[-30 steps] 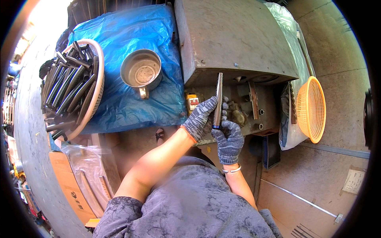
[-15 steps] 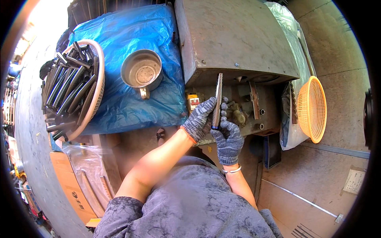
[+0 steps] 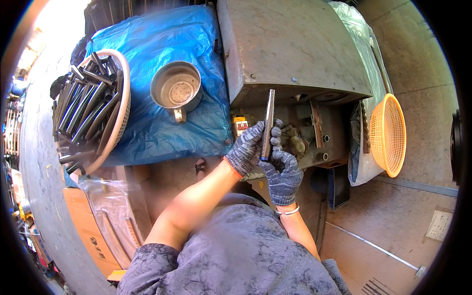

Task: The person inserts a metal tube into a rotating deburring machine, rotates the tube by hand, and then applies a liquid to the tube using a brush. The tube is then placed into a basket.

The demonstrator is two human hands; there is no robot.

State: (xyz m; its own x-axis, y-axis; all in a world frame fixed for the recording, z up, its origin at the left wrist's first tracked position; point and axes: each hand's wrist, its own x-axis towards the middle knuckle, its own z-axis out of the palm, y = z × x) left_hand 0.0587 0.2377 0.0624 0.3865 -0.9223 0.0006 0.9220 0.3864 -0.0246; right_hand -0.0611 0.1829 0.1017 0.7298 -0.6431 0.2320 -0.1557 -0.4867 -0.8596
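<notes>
A narrow, dark, shiny metal tube [image 3: 268, 123] stands nearly upright before me, its far end near the front edge of a grey metal machine housing. My left hand [image 3: 244, 151], in a grey knitted glove, is closed round the tube's lower part. In a matching glove, my right hand [image 3: 285, 181] has its fingers curled at the tube's near end, apparently pinching it. Beyond the hands, under the housing, are a greyish lump of cloth or fittings [image 3: 296, 143] and an upright rusty metal strip [image 3: 317, 124]. A small box with red switches [image 3: 240, 125] sits left of them.
On the left, a pale oval basket [image 3: 127, 93] brims with black tubes [image 3: 83, 110]. A metal mug-like pot [image 3: 177, 105] rests on blue plastic sheeting [image 3: 142, 39]. The machine housing [image 3: 295, 44] stands ahead. At right is an orange mesh basket [image 3: 387, 135]; cardboard [image 3: 88, 231] lies lower left.
Both hands keep their hold on the tube, which tilts and shifts very slightly. The whole view has moved a few pixels; nothing is let go.
</notes>
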